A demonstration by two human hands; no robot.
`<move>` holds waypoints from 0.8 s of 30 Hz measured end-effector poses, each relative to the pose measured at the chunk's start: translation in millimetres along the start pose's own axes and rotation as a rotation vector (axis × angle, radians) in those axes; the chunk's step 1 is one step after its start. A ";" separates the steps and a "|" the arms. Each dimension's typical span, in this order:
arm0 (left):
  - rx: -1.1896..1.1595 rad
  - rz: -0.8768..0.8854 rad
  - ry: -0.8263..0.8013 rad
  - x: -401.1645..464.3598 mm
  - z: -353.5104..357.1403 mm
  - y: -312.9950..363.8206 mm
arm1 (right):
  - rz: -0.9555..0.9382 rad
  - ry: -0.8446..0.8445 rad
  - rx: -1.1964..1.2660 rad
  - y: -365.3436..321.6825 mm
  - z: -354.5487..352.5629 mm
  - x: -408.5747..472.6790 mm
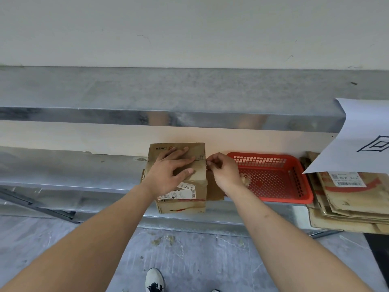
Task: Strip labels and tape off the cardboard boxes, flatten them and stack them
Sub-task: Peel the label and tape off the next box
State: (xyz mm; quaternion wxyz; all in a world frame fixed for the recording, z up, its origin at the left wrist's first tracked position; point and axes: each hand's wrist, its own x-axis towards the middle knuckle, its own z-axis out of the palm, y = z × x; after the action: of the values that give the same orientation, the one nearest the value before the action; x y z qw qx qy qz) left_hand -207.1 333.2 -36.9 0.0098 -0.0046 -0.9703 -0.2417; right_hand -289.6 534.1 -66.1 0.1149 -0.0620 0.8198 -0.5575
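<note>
You are working on one cardboard box [181, 178] that is sitting on the metal shelf [69, 169], just left of one red basket [271, 178]. The box is standing closed, its long axis running from you toward the wall, with its near face carrying one white shipping label [179, 193] that has handwritten numbers on it. A strip of tape [196, 162] is crossing the top of the box from side to side.

Your left hand [170, 171] is lying flat on the box top, fingers spread and pressing down, fingertips pointing to the right. Your right hand [223, 171] is hovering at the box's right edge with its fingers curled and pinching something small there; it looks like the end of the tape, though it is too small to tell for certain.

One loose piece of cardboard is lying under the box's right side. One crumpled scrap [245, 179] is resting inside the basket. To the far right, one stack of flattened boxes [347, 205] is lying on the shelf, partly covered by one hanging white paper sheet [366, 135]. One white shoe [154, 280] is showing on the floor below.
</note>
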 end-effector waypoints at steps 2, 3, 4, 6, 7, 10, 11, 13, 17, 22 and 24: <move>0.011 0.003 0.005 0.1 2.3 -2.9 | -0.029 -0.028 -0.050 0.0 4.1 -0.9; 0.019 0.006 0.007 0.1 3.2 -3.9 | -0.048 -0.032 -0.082 -0.8 5.9 -2.5; 0.028 0.010 0.007 0.3 4.5 -5.2 | -0.070 -0.033 -0.105 -1.4 6.6 -3.6; 0.045 0.025 0.001 0.5 4.4 -6.5 | -0.108 -0.058 -0.141 -0.2 3.0 -2.7; 0.044 0.032 -0.006 0.6 3.2 -7.4 | -0.125 -0.092 -0.155 0.4 -1.1 -2.0; 0.001 0.020 -0.013 1.6 -6.3 -11.9 | -0.170 -0.178 -0.164 1.5 -10.4 -1.4; -0.013 0.011 -0.011 2.5 -9.9 -13.7 | -0.183 -0.177 -0.147 2.6 -10.7 -2.3; -0.036 -0.010 -0.022 4.9 -14.4 -15.0 | -0.198 -0.112 -0.078 7.9 -7.4 -5.9; -0.059 -0.045 -0.021 9.4 -14.8 -11.9 | -0.124 -0.009 0.190 28.8 5.4 -15.8; -0.057 -0.045 -0.013 8.0 -12.0 -12.5 | -0.126 0.092 0.289 41.2 20.6 -23.5; -0.048 -0.051 -0.009 7.6 -11.8 -12.8 | -0.134 0.126 0.315 42.5 23.0 -24.4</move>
State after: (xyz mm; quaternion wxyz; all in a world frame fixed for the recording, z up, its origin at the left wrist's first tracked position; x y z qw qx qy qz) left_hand -214.6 316.4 -32.3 -0.0009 0.0187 -0.9640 -0.2652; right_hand -259.0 534.7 -110.7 0.0343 -0.0629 0.7221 -0.6881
